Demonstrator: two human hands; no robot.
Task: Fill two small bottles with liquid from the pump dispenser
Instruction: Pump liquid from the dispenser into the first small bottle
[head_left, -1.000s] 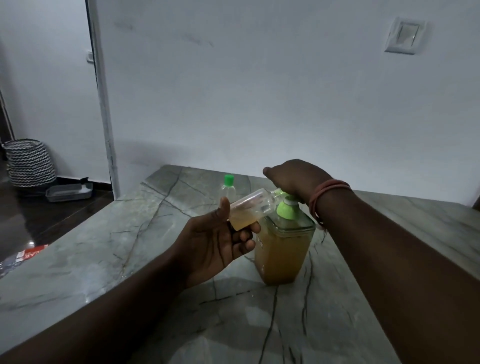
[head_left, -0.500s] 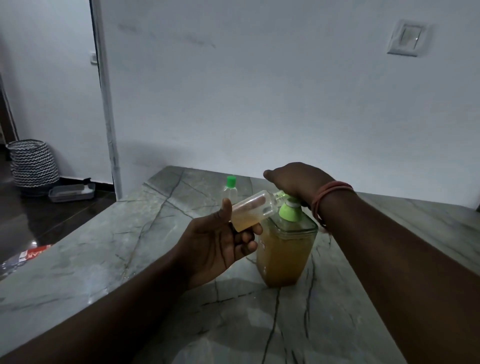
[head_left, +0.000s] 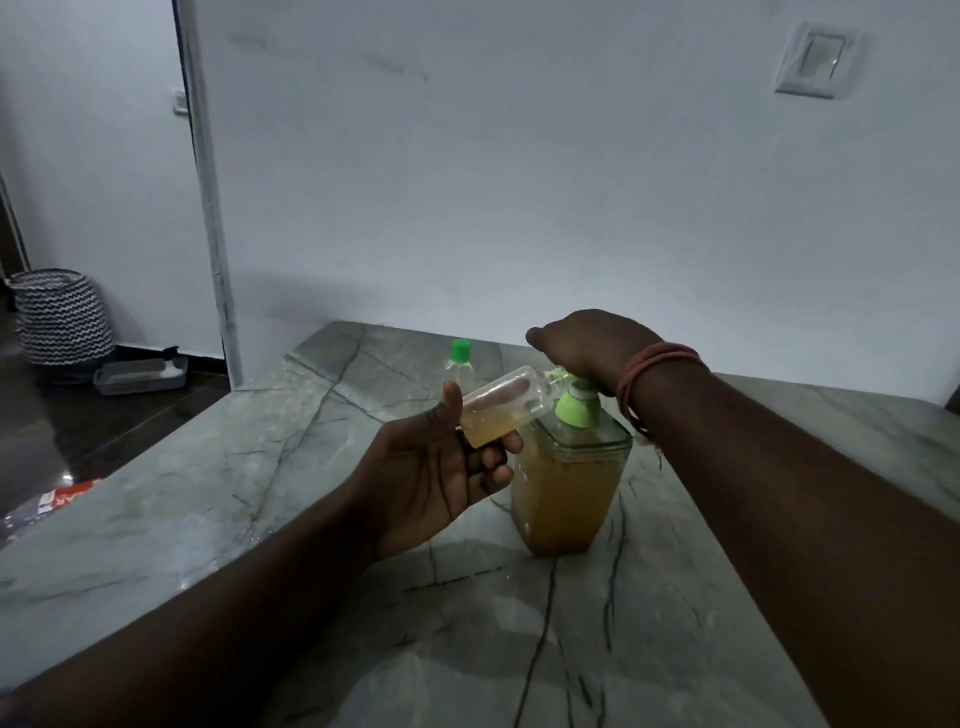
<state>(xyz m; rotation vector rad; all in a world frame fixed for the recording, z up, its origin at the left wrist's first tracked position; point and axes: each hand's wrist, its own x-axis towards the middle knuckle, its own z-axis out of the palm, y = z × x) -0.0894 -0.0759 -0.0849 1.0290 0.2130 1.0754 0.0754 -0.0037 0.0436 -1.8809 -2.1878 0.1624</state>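
The left hand (head_left: 431, 467) holds one small clear plastic bottle (head_left: 501, 405) partly filled with amber liquid: its thumb lies along the bottle's near side and its curled fingers (head_left: 493, 460) wrap under the base, so the bottle sits pinched between them. The bottle's long axis is tilted, base toward 8 o'clock and open mouth toward 2 o'clock, meeting the light green spout of the square clear pump dispenser (head_left: 566, 493) holding amber liquid. The right hand (head_left: 587, 343) rests on top of the green pump head, fingers curled down over it; how tightly they grip cannot be told. The dispenser stands upright on the grey veined marble tabletop (head_left: 260, 467), at 3 o'clock from the left hand. A second small clear bottle with a green cap (head_left: 458, 361) stands upright at 11 o'clock from the dispenser, well apart from both hands. Two small bottles, one dispenser.
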